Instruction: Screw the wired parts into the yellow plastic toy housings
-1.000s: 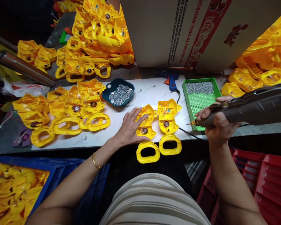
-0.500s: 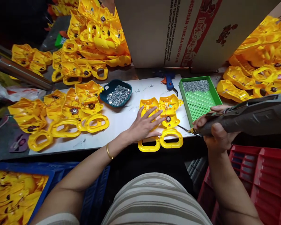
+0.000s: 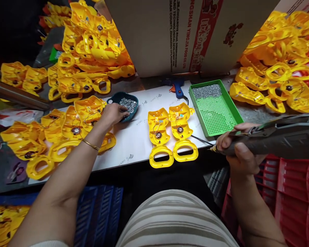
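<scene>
Right now I am holding the fingers of my left hand curled over the left side of the dark teal dish, down at the small metal fasteners heaped in it. I cannot tell whether the tips are pinching one, as my own hand is hiding them. My right hand is gripping the dark power driver firmly, fingers closed around its front end, its slim tip pointing leftward and hanging clear of the yellow parts.

To my mind, working well here is meaning a light pinch, lifting only a few pieces by their heads and spilling none over the rim, while the driver is hanging level and off the plastic.

The left shell and the right shell are lying side by side on the white sheet, hollow faces up, between the dish and the green tray. Both are gleaming bright yellow and showing a round, speaker-like part with thin wires looping nearby. On my side, the left ring handle and the right ring handle are jutting past the sheet's edge, so I am judging that a careless nudge could tip them.
</scene>
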`<state>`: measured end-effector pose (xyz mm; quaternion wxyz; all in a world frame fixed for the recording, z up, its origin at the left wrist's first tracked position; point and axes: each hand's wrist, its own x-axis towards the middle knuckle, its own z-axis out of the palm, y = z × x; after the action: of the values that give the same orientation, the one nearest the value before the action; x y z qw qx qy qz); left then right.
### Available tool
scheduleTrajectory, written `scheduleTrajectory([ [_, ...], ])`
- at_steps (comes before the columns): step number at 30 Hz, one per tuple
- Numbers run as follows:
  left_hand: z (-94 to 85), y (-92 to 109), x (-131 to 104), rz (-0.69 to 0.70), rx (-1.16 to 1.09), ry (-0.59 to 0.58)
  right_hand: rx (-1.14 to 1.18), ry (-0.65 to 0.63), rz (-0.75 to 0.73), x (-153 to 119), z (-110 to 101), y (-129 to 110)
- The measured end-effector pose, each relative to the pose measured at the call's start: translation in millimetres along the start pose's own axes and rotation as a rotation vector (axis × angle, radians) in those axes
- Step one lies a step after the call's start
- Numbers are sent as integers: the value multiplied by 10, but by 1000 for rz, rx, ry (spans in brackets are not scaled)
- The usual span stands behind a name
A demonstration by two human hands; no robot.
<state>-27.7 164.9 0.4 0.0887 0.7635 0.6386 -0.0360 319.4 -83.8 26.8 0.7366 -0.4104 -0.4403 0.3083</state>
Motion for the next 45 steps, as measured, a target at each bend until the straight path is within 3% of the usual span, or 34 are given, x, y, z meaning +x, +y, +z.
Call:
scheduleTrajectory([
  [5,78,-40,-95,8,-173,134,19,-44,-16,-19,-1,10],
  [11,55,-51,-159,60,-304,328,10,-28,28,-43,-14,10],
  [18,113,-130,-112,-31,-446,438,-41,-61,75,1,5,72],
  [22,110,-129,-90,-35,-461,407,-63,-36,59,5,17,77],
  [24,75,-6,-182,-58,-518,444,-63,-39,45,14,12,70],
  [27,56,385,-544,-70,-783,484,-70,-31,47,55,5,80],
  [32,324,1220,-1359,171,-1264,153,-64,63,-2,174,132,68],
  [34,487,1445,-1566,223,-1351,115,-2,75,-20,222,242,-6],
  [38,695,1631,-1736,329,-1356,140,168,21,-56,292,444,-211],
  [42,715,1644,-1767,515,-1195,187,173,-74,-52,293,515,-304],
  [45,717,1634,-1775,582,-1108,221,144,-114,-34,263,522,-282],
])
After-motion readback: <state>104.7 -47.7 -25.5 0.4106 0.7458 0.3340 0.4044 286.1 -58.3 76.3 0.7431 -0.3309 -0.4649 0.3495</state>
